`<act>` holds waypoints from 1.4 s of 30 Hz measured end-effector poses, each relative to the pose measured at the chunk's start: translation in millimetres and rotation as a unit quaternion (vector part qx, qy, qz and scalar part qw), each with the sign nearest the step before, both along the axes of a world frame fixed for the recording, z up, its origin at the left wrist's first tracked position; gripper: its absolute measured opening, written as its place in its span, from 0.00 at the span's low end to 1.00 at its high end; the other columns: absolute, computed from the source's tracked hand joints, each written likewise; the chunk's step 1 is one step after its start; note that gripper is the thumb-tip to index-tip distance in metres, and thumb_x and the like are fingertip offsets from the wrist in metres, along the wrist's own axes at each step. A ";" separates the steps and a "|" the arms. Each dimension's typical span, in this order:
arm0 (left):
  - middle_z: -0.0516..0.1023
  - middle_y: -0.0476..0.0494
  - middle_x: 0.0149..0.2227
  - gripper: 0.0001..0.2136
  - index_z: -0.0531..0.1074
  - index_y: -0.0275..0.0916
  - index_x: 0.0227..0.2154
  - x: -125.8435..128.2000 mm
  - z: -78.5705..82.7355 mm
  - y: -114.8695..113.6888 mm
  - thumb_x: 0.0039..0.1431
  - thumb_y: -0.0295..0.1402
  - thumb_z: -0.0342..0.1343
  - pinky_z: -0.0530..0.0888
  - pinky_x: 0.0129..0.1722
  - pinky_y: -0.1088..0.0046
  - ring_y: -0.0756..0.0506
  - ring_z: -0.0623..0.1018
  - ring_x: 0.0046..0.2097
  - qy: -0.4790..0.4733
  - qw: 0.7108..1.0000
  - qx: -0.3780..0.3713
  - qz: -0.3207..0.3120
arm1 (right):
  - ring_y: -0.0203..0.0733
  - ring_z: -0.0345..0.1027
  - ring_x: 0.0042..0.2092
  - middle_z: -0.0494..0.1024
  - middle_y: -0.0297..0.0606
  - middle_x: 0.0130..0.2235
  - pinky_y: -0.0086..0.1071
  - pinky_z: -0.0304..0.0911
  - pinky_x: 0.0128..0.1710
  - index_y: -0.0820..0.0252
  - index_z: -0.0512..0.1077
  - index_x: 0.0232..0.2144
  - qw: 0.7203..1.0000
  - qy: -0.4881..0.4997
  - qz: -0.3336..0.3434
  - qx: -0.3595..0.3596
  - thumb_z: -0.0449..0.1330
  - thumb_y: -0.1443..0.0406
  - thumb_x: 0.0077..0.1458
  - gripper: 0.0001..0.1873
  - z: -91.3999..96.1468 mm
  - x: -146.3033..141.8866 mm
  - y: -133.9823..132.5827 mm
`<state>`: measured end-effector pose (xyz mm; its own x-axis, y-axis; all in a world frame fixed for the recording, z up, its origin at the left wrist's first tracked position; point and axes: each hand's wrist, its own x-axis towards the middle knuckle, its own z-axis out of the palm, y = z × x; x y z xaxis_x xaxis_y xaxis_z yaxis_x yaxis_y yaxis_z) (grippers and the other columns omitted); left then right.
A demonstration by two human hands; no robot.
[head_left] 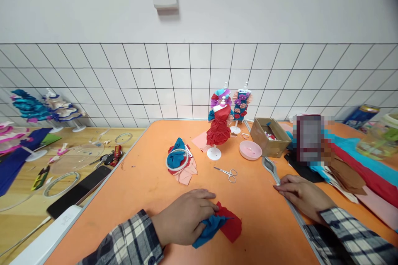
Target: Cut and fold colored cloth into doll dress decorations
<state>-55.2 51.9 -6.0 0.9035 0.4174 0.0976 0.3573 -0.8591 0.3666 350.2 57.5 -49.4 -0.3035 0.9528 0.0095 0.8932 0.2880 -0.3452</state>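
My left hand [189,216] is low in the middle of the head view, with the thumb and bent fingers closed on a piece of blue cloth [209,232]. A scrap of red cloth [233,225] lies partly beneath the blue one, close to the fingertips. To the right, my right hand [303,194] has its thumb and fingertips pinched together beside a long grey handle-like object [270,166]; anything between the fingertips is too small to make out. Small scissors [228,173] lie beyond my left hand, on the orange board [139,215].
A hoop [187,158] rests on blue and pink scraps. Behind stand a red dress on a doll stand [219,126], a pink dish [250,150] and a cardboard box [275,143]. Folded cloths [370,174] line the right; a phone [79,190] and keys [108,158] lie left.
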 end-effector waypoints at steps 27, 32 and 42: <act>0.75 0.46 0.51 0.23 0.67 0.41 0.48 0.4 -2.9 -1.1 0.46 0.24 0.50 0.61 0.61 0.61 0.40 0.67 0.58 -0.012 1.000 -0.007 0.011 | 0.46 0.69 0.42 0.76 0.39 0.38 0.37 0.64 0.44 0.50 0.78 0.43 0.979 0.160 -0.084 -0.088 0.51 0.50 0.55 0.22 -1.7 -2.1 5.9; 0.76 0.46 0.50 0.22 0.67 0.42 0.47 0.7 -2.8 -1.8 0.47 0.23 0.50 0.61 0.61 0.62 0.41 0.67 0.58 -0.013 1.000 -0.004 0.014 | 0.45 0.71 0.37 0.79 0.35 0.34 0.34 0.63 0.36 0.50 0.78 0.37 0.979 0.106 -0.138 -0.109 0.56 0.52 0.50 0.17 -11.7 3.1 19.9; 0.75 0.44 0.49 0.22 0.66 0.42 0.48 1.4 -0.8 -1.3 0.48 0.25 0.50 0.61 0.60 0.62 0.41 0.67 0.58 -0.004 1.000 -0.007 0.018 | 0.37 0.63 0.27 0.67 0.27 0.24 0.29 0.56 0.27 0.50 0.68 0.47 0.988 0.067 -0.070 -0.116 0.59 0.56 0.47 0.23 5.3 0.6 34.3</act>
<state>-53.8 50.6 -6.8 0.8868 0.4515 0.0987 0.3855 -0.8405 0.3808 350.8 91.8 -44.1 -0.1800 0.9664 -0.1834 0.8602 0.0643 -0.5058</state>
